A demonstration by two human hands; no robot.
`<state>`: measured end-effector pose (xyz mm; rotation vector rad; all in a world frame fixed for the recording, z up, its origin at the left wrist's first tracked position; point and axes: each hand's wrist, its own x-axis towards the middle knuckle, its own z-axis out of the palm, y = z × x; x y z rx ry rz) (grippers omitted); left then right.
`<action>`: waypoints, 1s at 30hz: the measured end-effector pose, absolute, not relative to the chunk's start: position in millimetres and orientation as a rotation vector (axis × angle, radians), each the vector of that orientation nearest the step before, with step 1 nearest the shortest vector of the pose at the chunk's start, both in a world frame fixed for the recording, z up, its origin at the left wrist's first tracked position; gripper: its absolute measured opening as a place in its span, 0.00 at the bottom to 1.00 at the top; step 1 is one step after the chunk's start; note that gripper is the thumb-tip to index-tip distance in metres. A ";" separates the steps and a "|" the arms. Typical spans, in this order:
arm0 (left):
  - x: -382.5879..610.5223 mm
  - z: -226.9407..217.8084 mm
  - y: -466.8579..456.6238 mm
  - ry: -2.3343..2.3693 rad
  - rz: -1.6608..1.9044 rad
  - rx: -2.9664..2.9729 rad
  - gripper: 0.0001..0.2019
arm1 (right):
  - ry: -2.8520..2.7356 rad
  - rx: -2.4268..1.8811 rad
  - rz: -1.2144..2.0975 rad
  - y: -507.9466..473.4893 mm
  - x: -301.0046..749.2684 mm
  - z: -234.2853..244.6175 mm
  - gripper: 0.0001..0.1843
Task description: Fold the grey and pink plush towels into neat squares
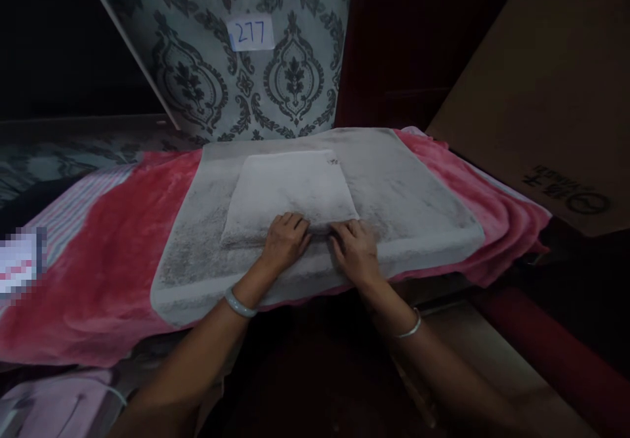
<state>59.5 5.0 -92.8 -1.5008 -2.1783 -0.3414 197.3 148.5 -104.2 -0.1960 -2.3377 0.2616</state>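
A folded light-grey plush cloth (295,178) lies on a larger grey plush cloth (413,182), with a small dark mark near its far right corner. My left hand (287,240) has its fingers curled over the folded cloth's near edge, left of its middle. At the same edge, farther right, my right hand (355,246) pinches the fabric between thumb and fingers. A short stretch of the edge shows between the two hands. Parts of the fingertips are hidden by the fabric and the hands themselves.
Red-pink plush fabric (132,228) lies under the grey cloth and hangs over the front. A patterned wall (197,90) with a paper label (251,32) reading 277 stands behind. To the right leans a large cardboard box (546,96). A pink object (59,405) is at the lower left.
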 end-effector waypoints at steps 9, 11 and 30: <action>61.6 -98.7 6.6 -2.152 -0.403 -1.430 0.07 | -2.420 -0.106 0.024 153.2 181.6 -101.5 0.07; 62.1 -99.1 6.6 -2.146 -0.395 -1.425 0.07 | -2.398 -0.113 0.001 154.9 181.3 -101.2 0.09; 44.7 -77.1 -19.4 -2.223 -0.159 -1.699 0.19 | -2.616 0.066 -0.042 174.2 179.1 -104.4 0.13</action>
